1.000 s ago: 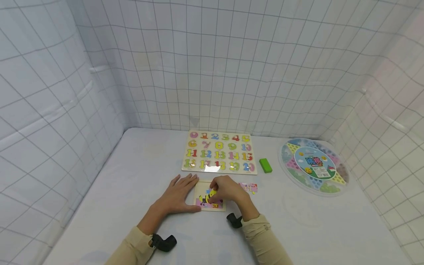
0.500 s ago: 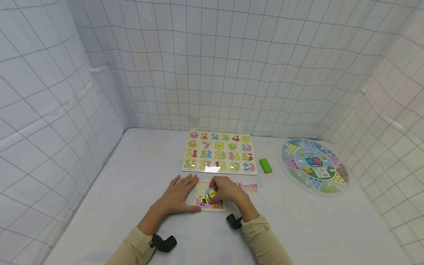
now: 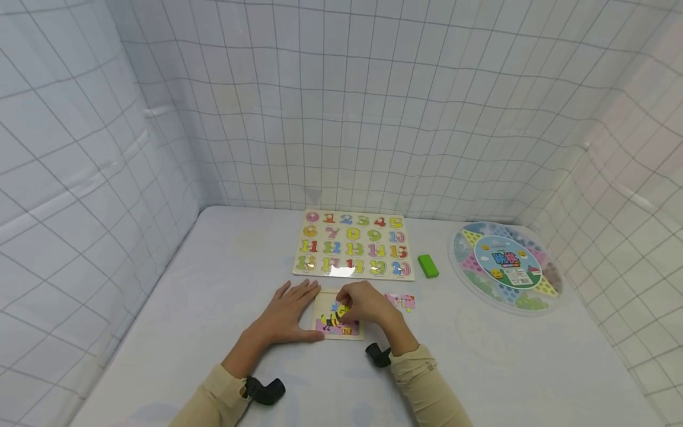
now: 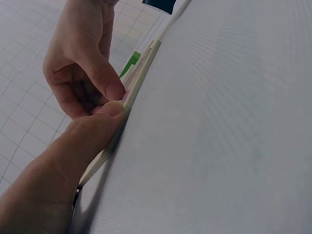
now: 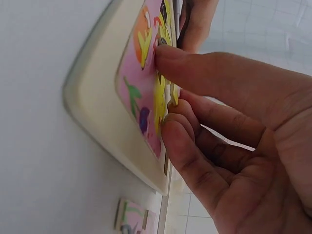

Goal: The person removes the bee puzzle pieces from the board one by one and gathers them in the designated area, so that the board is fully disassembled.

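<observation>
A small wooden puzzle board (image 3: 335, 330) with a bee picture lies on the white table in front of me. My left hand (image 3: 295, 309) rests flat beside its left edge, fingers straight, with the thumb (image 4: 100, 127) pressed against the board's rim (image 4: 142, 63). My right hand (image 3: 356, 307) is curled over the board. Its thumb and fingers pinch a yellow puzzle piece (image 5: 161, 95) that sits on the picture (image 5: 139, 92). The hand hides most of the piece in the head view.
Loose puzzle pieces (image 3: 401, 302) lie just right of the board. Farther back sit a number puzzle board (image 3: 353, 244), a green block (image 3: 427, 266) and a round plastic game tray (image 3: 505, 267). Grid-patterned cloth walls close in the table.
The right hand's fingers have shifted very slightly over the bee board. The left hand and the board stay where they were.
</observation>
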Demonstrator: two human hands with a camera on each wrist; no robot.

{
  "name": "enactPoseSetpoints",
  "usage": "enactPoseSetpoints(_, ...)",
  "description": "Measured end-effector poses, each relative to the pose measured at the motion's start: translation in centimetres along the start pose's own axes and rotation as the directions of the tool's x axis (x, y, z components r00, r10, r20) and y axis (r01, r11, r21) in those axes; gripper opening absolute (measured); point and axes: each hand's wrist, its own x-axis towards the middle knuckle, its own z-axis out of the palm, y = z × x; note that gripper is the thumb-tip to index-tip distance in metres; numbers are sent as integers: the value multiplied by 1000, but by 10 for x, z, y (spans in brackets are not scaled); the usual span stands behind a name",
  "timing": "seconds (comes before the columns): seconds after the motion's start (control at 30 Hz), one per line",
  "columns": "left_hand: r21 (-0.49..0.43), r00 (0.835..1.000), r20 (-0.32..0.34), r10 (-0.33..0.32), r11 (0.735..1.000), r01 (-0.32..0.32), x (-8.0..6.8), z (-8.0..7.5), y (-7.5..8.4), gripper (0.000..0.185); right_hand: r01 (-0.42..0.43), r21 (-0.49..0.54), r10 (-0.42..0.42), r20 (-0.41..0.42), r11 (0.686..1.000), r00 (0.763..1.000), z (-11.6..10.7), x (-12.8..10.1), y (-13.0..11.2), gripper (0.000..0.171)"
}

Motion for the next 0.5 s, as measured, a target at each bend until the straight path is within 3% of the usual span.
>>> enactPoseSetpoints(0.5,7,1000,2,7,1000,-7,0,-1,0,106,-16,113,15,6,993,1000,-6,0,12,35)
